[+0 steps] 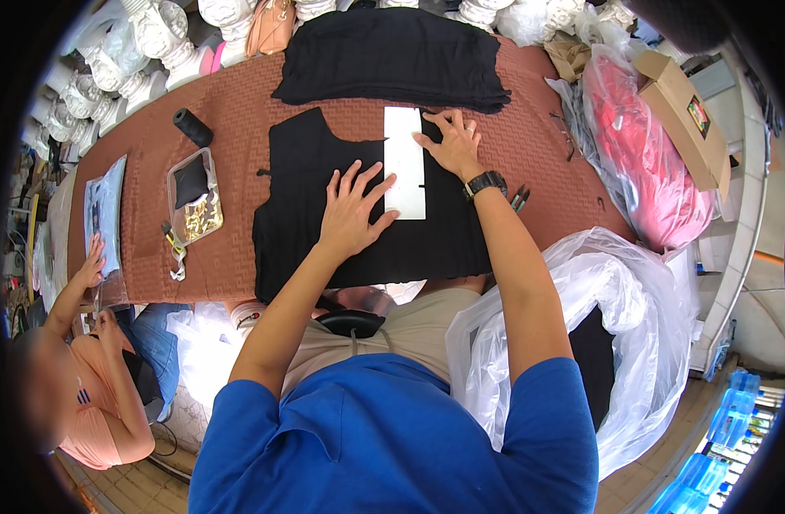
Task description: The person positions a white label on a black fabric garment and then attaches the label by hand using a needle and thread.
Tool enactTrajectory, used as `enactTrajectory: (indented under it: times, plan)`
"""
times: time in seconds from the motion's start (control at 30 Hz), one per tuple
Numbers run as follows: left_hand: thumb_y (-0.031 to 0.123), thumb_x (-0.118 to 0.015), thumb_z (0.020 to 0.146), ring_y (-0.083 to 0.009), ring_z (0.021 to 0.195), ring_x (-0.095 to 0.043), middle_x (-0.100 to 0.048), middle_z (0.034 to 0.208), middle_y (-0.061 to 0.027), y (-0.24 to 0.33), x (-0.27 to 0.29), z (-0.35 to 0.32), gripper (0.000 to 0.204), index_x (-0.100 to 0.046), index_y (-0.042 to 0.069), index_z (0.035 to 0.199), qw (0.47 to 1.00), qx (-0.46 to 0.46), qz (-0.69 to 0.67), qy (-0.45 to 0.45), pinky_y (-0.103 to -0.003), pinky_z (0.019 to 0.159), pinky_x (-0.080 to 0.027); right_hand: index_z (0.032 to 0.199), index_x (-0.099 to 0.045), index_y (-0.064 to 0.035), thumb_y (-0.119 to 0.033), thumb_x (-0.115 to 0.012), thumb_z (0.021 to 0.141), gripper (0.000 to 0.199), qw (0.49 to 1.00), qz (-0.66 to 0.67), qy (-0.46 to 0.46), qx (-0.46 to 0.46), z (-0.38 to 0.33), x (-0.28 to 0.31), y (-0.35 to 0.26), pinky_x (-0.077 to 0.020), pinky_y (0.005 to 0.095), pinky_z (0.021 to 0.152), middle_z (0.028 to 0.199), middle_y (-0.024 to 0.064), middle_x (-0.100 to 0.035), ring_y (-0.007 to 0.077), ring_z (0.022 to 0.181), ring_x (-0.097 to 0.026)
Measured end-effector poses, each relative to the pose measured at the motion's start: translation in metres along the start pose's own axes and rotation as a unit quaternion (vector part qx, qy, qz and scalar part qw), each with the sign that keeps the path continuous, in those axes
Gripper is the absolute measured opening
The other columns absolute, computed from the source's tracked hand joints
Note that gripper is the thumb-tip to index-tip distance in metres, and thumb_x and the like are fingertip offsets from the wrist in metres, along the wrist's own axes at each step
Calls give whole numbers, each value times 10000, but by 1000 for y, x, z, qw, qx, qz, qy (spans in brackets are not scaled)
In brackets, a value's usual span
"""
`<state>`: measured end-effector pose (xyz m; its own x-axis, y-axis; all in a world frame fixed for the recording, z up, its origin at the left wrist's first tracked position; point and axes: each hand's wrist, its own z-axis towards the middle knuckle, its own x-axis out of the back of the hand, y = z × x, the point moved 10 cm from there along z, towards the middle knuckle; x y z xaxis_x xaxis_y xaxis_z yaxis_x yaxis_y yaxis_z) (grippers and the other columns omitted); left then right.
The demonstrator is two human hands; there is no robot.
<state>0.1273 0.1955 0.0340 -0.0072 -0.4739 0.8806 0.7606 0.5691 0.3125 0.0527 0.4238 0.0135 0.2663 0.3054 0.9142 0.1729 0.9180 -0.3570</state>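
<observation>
A black garment piece (pixel 298 214) with curved cut-outs lies flat on the table in front of me. On top of it is a white rectangular card template (pixel 404 176) with small notches at its edges. My left hand (pixel 351 210) rests on the cloth with fingers spread, its fingertips and thumb touching the card's left edge. At the card's upper right, my right hand (pixel 452 146) has its thumb on the card and its other fingers stretched onto the cloth near the top edge. A dark watch is on my right wrist. Neither hand grips anything.
A folded black fabric stack (pixel 392 60) lies across the table's far side. To the left are a black thread cone (pixel 193 127) and a clear plastic box (pixel 171 184) with gold pieces. Pink goods in plastic (pixel 632 146) lie right. A seated co-worker (pixel 110 394) touches a blue packet (pixel 105 214).
</observation>
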Motion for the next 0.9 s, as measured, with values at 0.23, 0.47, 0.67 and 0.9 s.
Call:
enactTrajectory:
  times: [0.23,0.47,0.67,0.9]
  plan:
    - [501,-631,939,-357,1475,-293,-417,1546,-72,-1,-1,-1,601,-513,263,1478,1000,8,4,-8,-607,1194,-194,1330,-662,-283,-632,-695,844,599,1000,0,3,-2,0,0,0,-334,589,1041,1348,18,-507,372,1241,-425]
    - [495,-632,934,-367,1463,-305,-434,1531,-81,-1,-1,0,592,-529,240,1459,1000,2,0,-1,-618,1187,-201,1328,-662,-287,-635,-698,838,602,1000,2,11,4,1,0,0,-329,601,1041,1351,23,-504,378,1242,-425]
    - [489,-642,935,-357,1470,-299,-419,1541,-76,-1,-1,-1,603,-514,256,1476,1000,5,8,-9,-606,1189,-205,1344,-650,-276,-593,-705,852,587,1000,-6,-15,-8,-1,1,-3,-315,570,1073,1384,21,-482,368,1268,-405]
    - [496,-643,936,-357,1470,-298,-418,1544,-77,-1,-1,-1,597,-523,261,1471,1000,8,8,-11,-608,1193,-198,1351,-647,-277,-605,-695,856,596,999,-5,-30,-14,-1,3,-5,-319,556,1072,1393,23,-479,363,1264,-409]
